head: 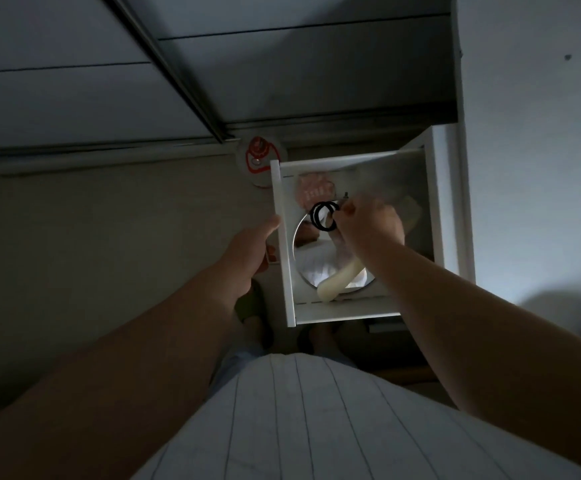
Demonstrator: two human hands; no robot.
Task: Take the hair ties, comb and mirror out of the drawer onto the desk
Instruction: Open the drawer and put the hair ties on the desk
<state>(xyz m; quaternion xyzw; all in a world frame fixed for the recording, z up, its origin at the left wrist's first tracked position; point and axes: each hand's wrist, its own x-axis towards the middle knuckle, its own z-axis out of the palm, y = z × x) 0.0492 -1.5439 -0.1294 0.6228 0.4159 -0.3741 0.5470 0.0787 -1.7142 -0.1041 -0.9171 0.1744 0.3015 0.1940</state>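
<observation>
The white drawer stands pulled out below me. My left hand grips its front edge at the left. My right hand hovers over the drawer and pinches a few black hair ties, which hang above the round mirror. The mirror lies flat on the drawer floor. A cream comb lies across the mirror, its handle toward me and its far end hidden under my right hand. A pink packet sits at the drawer's far left corner.
The white desk top runs along the right side above the drawer. A round white and red object sits on the floor beyond the drawer. My feet show on the floor below the drawer. A sliding door track crosses the floor at the top.
</observation>
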